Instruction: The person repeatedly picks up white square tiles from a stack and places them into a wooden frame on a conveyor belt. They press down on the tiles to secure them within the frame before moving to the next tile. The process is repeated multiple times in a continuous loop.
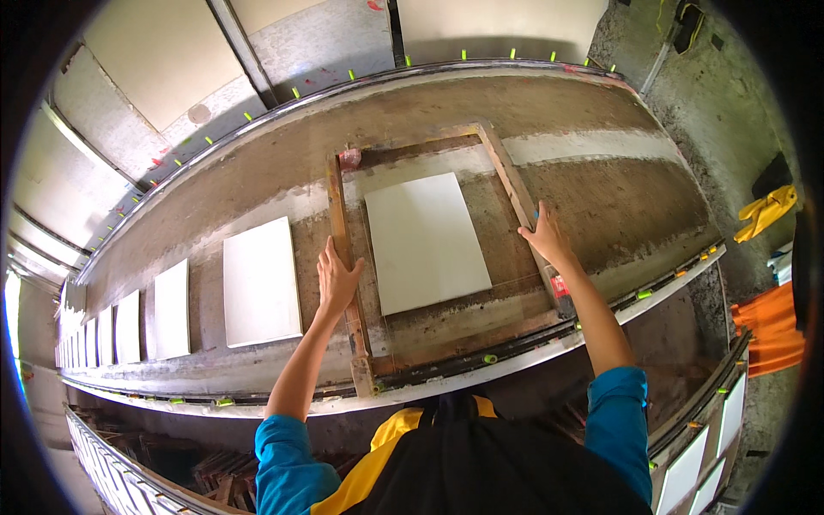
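A wooden frame [508,172] lies on a long brown-stained table, around a white rectangular sheet [427,245]. Whether a fine mesh is stretched across it, I cannot tell. My left hand [337,276] rests against the frame's left bar, fingers extended and thumb spread toward the sheet. At the right bar, my right hand [548,240] touches the wood with its thumb, its fingers apart and pointing away from me. Red tape or paint marks the frame's far left corner, and a red patch [560,287] shows near its close right corner.
More white sheets [262,281] run in a row down the table to the left. Small green clips [489,359] line both table rails. A second table with white sheets [684,472] stands behind me. Yellow gloves [766,212] and orange cloth [772,330] hang at right.
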